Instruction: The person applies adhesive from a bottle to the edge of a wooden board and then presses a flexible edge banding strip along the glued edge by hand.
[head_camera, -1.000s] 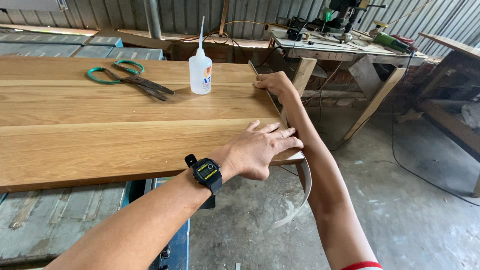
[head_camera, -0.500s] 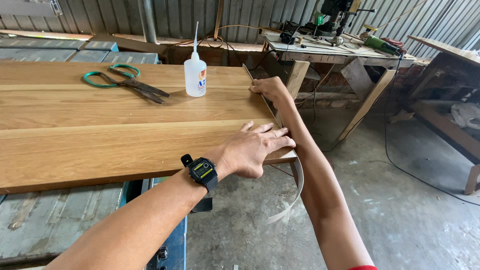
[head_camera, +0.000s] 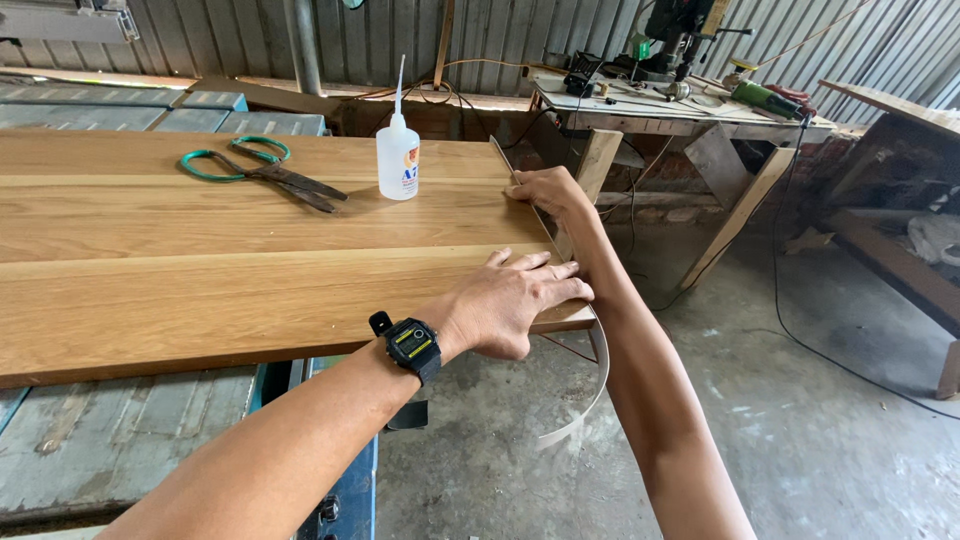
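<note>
Since the earlier frames, both hands have stayed at the right end of the wooden board (head_camera: 200, 260) with hardly any shift; the view has only drifted a little, and the loose tail of the thin pale strip (head_camera: 590, 395) still hangs below the near right corner.

The left hand (head_camera: 515, 305) lies open and flat, palm down, on the board's top at the near right corner, its fingertips reaching the right edge where the strip runs. A black wristwatch (head_camera: 410, 345) with a yellow-trimmed face sits on that wrist. The right hand (head_camera: 545, 190) is further along the same right edge, toward the far corner, fingers curled over the edge and pressing on the strip (whether it pinches the strip or just pushes on it I cannot tell).

The strip follows the right end of the board from the far corner to the near one, standing slightly above the top surface near the right hand, then curls down free toward the concrete floor (head_camera: 800, 430).

Near the far edge of the board stand a white glue bottle (head_camera: 397, 160) with a long thin nozzle and, to its left, green-handled scissors (head_camera: 265, 170) lying flat. Beyond the board's right end stands a cluttered workbench (head_camera: 680, 110).
</note>
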